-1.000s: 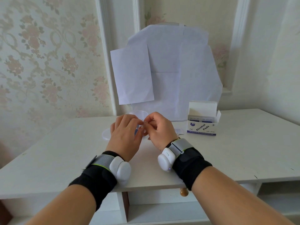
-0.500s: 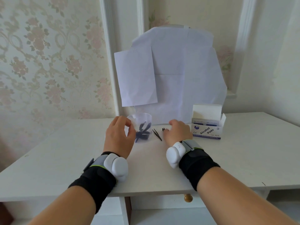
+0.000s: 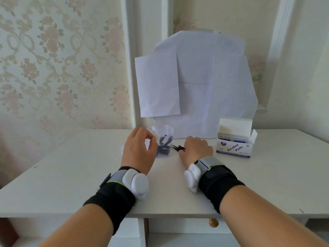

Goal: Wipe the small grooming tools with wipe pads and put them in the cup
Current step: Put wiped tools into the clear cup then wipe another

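We have a single view, worn on the head, looking forward and slightly down across the white counter (image 3: 71, 175) toward the wall, where taped paper sheets (image 3: 204, 82) fill the centre. It sits close: both forearms rise from the bottom edge, with the left hand (image 3: 138, 152) and right hand (image 3: 196, 150) near mid-frame. The wide lens bends the wall mouldings, and the counter's front edge and a drawer knob (image 3: 213, 222) show below
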Demonstrator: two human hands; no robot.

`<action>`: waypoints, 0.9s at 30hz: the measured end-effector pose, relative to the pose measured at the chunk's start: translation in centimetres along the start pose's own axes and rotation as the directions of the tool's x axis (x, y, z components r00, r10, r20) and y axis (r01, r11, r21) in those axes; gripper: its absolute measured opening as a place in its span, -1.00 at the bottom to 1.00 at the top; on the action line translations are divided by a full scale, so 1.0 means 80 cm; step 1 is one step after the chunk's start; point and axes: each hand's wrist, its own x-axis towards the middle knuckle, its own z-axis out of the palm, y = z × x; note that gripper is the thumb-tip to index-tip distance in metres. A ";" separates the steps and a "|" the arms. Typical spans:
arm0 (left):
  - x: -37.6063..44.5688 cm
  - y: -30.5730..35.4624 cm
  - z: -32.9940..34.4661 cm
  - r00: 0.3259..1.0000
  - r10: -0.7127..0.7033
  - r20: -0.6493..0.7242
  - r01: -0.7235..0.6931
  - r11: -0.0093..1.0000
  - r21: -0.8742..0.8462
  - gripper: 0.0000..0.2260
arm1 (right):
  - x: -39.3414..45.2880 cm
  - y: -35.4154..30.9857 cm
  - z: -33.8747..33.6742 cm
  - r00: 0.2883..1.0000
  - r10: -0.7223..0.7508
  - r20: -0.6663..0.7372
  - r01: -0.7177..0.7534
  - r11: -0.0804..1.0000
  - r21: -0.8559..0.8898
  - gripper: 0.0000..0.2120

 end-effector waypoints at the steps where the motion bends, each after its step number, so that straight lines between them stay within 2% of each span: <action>1: 0.000 0.000 0.000 1.000 -0.004 0.002 0.004 1.000 -0.004 -0.92 | -0.001 0.000 0.000 1.000 -0.027 -0.012 0.028 0.999 0.031 -0.72; 5: -0.002 0.002 0.000 1.000 -0.004 0.010 0.004 1.000 -0.002 -0.91 | 0.000 0.002 0.002 0.992 -0.125 0.035 0.123 0.991 0.061 -0.74; 14: -0.002 0.003 0.000 1.000 -0.011 0.027 0.011 1.000 0.014 -0.91 | 0.004 -0.005 0.006 0.997 -0.056 0.050 0.058 0.997 -0.048 -0.78; 17: -0.001 0.002 0.001 1.000 0.010 0.020 -0.011 1.000 0.021 -0.93 | 0.002 -0.005 0.002 0.998 -0.035 -0.060 0.037 0.998 0.041 -0.76; 20: -0.002 0.002 0.003 0.998 -0.006 0.062 0.005 1.000 0.010 -0.92 | -0.005 -0.004 -0.006 0.971 -0.025 -0.237 0.083 0.968 0.238 -0.80; 22: -0.004 0.002 0.005 0.991 -0.046 0.127 0.046 0.999 -0.002 -0.91 | -0.012 -0.006 -0.012 0.953 -0.042 -0.300 0.155 0.918 0.366 -0.85; 27: -0.004 0.001 0.007 0.975 -0.084 0.203 0.086 0.996 -0.002 -0.93 | -0.017 -0.017 -0.010 0.875 -0.175 -0.451 0.404 0.778 0.481 -0.86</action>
